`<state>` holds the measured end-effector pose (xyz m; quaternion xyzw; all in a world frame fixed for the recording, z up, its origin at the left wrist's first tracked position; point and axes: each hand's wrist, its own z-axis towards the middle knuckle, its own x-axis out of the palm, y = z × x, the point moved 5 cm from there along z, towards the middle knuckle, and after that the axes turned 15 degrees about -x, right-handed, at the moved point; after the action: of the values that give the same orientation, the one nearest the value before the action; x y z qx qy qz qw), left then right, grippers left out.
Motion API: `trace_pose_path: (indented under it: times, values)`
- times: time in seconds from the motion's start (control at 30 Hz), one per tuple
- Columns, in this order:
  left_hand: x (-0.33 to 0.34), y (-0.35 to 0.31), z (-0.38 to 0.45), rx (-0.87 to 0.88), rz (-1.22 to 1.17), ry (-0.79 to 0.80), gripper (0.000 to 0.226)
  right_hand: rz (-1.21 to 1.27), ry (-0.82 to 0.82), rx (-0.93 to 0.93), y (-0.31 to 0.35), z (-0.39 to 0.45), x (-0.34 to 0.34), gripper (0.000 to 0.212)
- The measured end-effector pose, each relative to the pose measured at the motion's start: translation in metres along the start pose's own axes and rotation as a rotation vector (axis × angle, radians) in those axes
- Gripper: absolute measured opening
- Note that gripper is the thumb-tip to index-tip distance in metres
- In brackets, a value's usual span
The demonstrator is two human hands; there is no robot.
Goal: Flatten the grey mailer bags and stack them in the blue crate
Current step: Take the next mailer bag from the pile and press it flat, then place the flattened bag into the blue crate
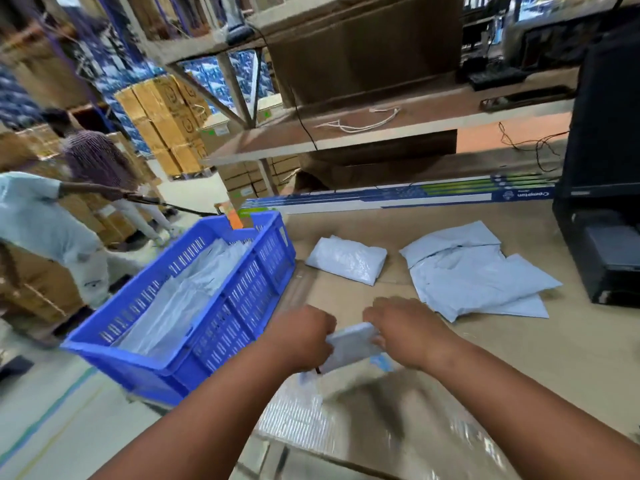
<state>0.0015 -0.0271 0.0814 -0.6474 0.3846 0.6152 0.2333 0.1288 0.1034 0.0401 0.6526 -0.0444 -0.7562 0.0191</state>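
1. Holding one folded grey mailer bag (351, 346) low over the cardboard-covered table (519, 358), close in front of me, I have it between both hands so that, as I judge it, I can open it out and press it flat before it goes to the crate

2. My left hand (304, 336) is curled round the bag's left end, fingers wrapped under it; my right hand (403, 329) grips the right end the same way, knuckles up. Neither is spread at all, though blur hides the fingertips

3. Just left of my hands sits the blue crate (242, 327), hanging partly off the table edge, near enough to drop bags in without reaching. Flat grey bags (180, 299) already lie inside it

4. Further out on the table wait a puffy, unflattened bag (346, 259) and, to its right, a loose heap of crumpled bags (474, 275), well apart from the crate, so most of the work looks undone

5. Behind them a long printed carton (398, 199) lies along the table's back edge, under wooden shelving (346, 136); two other people stand in the aisle to the left
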Motion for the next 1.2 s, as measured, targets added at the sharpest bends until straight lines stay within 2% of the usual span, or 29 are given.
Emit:
trace_pose_path:
  times: [0.1, 0.23, 0.37, 0.5, 0.63, 0.77, 1.0, 1.13, 1.2]
  values:
    - [-0.034, 0.036, -0.007, -0.102, 0.010, -0.066, 0.018, 0.004, -0.075, -0.103, 0.009, 0.054, -0.040, 0.003]
    - [-0.081, 0.090, -0.021, -0.227, 0.033, -0.207, 0.016, 0.011, -0.102, -0.223, 0.035, 0.131, -0.091, 0.005]
    - [-0.105, 0.154, -0.026, -0.352, 0.022, -0.256, 0.014, -0.057, -0.094, -0.339, 0.075, 0.202, -0.128, 0.007]
    - [-0.104, 0.221, -0.022, -0.448, -0.024, -0.247, 0.028, -0.059, -0.061, -0.447, 0.107, 0.271, -0.137, 0.019]
    - [-0.098, 0.279, -0.021, -0.524, 0.027, -0.278, 0.019, -0.059, 0.049, -0.516, 0.138, 0.343, -0.121, 0.014]
    - [-0.066, 0.328, -0.002, -0.539, 0.010, -0.096, 0.017, -0.052, 0.257, -0.505, 0.163, 0.402, -0.086, 0.023]
    - [0.015, 0.352, 0.039, -0.489, -0.181, 0.466, 0.036, -0.095, 0.766, -0.537, 0.196, 0.449, 0.014, 0.044]
    - [0.053, 0.357, 0.050, -0.477, -0.180, 0.625, 0.031, -0.119, 0.880, -0.550, 0.207, 0.460, 0.062, 0.042]
    - [0.067, 0.362, 0.056, -0.472, -0.142, 0.624, 0.032, -0.098, 0.900, -0.538, 0.211, 0.465, 0.081, 0.043]
